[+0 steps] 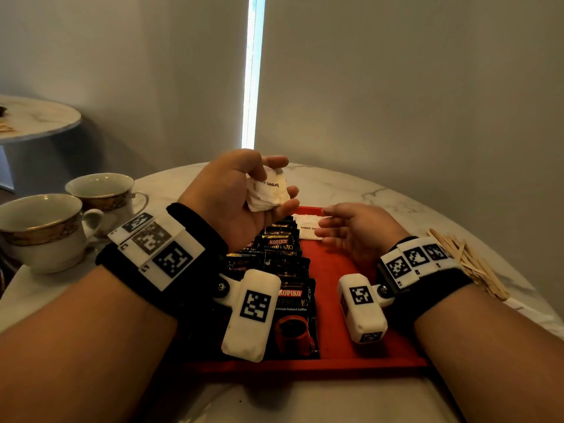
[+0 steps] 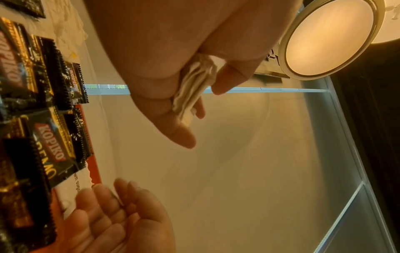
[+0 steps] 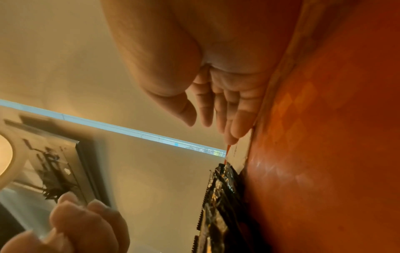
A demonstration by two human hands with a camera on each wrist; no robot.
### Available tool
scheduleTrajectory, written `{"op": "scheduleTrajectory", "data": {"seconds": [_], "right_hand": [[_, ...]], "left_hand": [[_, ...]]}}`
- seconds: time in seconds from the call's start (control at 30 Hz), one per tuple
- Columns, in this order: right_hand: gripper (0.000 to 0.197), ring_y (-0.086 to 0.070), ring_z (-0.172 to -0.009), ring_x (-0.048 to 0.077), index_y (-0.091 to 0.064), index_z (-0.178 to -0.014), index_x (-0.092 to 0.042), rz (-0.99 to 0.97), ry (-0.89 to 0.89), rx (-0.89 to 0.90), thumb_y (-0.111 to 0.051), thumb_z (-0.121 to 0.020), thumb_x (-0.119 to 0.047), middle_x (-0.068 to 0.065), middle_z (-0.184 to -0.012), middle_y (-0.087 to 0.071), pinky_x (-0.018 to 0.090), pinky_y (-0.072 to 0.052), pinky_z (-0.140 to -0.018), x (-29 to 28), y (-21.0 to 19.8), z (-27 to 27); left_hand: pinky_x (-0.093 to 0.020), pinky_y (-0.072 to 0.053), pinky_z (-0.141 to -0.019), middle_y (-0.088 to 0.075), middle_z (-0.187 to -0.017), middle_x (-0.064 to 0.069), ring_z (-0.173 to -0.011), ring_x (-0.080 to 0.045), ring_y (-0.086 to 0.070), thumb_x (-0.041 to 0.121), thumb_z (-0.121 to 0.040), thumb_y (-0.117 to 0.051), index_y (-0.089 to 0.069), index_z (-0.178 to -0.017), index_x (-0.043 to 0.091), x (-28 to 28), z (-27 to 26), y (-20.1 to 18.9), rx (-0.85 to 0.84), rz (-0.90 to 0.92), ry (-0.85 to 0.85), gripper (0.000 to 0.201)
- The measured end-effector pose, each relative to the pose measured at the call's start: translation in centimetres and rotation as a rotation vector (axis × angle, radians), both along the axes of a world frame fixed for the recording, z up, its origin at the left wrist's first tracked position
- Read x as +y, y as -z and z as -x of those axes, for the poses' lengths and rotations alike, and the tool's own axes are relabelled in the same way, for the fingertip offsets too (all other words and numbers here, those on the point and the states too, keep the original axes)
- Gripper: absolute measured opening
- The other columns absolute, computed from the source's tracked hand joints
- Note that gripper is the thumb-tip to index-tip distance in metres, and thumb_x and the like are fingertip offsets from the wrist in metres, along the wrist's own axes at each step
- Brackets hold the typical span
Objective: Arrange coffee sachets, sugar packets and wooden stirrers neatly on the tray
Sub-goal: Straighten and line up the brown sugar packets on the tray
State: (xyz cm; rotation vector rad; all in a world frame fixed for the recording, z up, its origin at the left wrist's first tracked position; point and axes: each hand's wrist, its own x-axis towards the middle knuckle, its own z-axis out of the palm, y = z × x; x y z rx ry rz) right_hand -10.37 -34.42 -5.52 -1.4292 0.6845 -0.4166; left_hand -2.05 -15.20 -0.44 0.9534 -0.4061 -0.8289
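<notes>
We see a bunch of white sugar packets [image 1: 268,190] clamped in the left hand [image 1: 235,193], raised above the red tray [image 1: 341,340]. One packet [image 1: 306,228] lies at the tray's 12 o'clock, under the right hand [image 1: 351,230], fingers straight and apart. Coffee sachets [image 1: 283,270] overlap at 9 o'clock; stirrers [image 1: 470,261] lie on the counter [image 1: 351,184] at 3.

Red tray [image 1: 341,264] — black-gold coffee sachets [image 1: 283,254], white sugar packets [image 1: 268,190] (black lettering) — white marble-veined table [image 1: 351,184].
</notes>
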Motion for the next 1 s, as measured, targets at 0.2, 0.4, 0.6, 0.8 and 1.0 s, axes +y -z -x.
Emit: {"op": "scheduleTrajectory", "data": {"seconds": [0.2, 0.4, 0.6, 0.8, 1.0], "right_hand": [[0.02, -0.066, -0.064, 0.018, -0.064, -0.105, -0.006, 0.061, 0.019, -0.222, -0.06, -0.098, -0.024, 0.008, -0.08, -0.066, 0.027, -0.048, -0.053, 0.7, -2.0, 0.6], [0.044, -0.062, -0.066, 0.018, -0.066, -0.097, -0.008, 0.124, -0.144, -0.292, -0.07, -0.077, -0.047, 0.007, -0.081, -0.065, 0.029, -0.043, -0.056, 2.7, -4.1, 1.7], [0.021, -0.058, -0.067, 0.017, -0.071, -0.093, -0.012, 0.233, -0.254, -0.306, -0.073, -0.075, -0.024, 0.007, -0.082, -0.066, 0.028, -0.041, -0.055, 4.1, -4.1, 1.9], [0.006, -0.059, -0.067, 0.018, -0.069, -0.092, -0.009, 0.218, -0.19, -0.335, -0.067, -0.088, -0.005, 0.005, -0.078, -0.068, 0.029, -0.042, -0.057, 4.2, -4.1, 1.9], [0.009, -0.07, -0.067, 0.02, -0.059, -0.089, -0.007, 0.079, -0.174, -0.447, -0.055, -0.093, 0.001, 0.01, -0.079, -0.073, 0.026, -0.053, -0.053, 4.5, -4.5, 2.0]], "left_hand": [[-0.043, -0.062, -0.081, -0.06, -0.125, -0.025, -0.104, -0.037, -0.07, -0.002, -0.094, -0.04, -0.06, -0.127, 0.004, -0.3, 0.1, 0.3, -0.052, -0.012, 0.06, 0.039], [-0.035, -0.062, -0.065, -0.07, -0.114, -0.02, -0.088, -0.029, -0.074, -0.001, -0.094, -0.053, -0.057, -0.126, 0.0, -0.3, 0.1, 0.3, -0.099, -0.009, 0.045, 0.032], [-0.028, -0.058, -0.056, -0.071, -0.097, -0.013, -0.065, -0.015, -0.072, 0.001, -0.092, -0.061, -0.057, -0.113, 0.003, -0.3, 0.4, 0.3, -0.133, 0.017, -0.009, 0.022], [-0.027, -0.058, -0.055, -0.071, -0.095, -0.014, -0.063, -0.016, -0.071, 0.003, -0.093, -0.061, -0.059, -0.105, 0.004, -0.4, 0.3, 0.3, -0.139, 0.0, -0.006, 0.013], [-0.029, -0.054, -0.053, -0.061, -0.115, -0.016, -0.086, -0.025, -0.061, 0.002, -0.099, -0.045, -0.069, -0.107, 0.015, -0.6, -0.4, 0.5, -0.091, -0.091, -0.068, 0.029]]}}
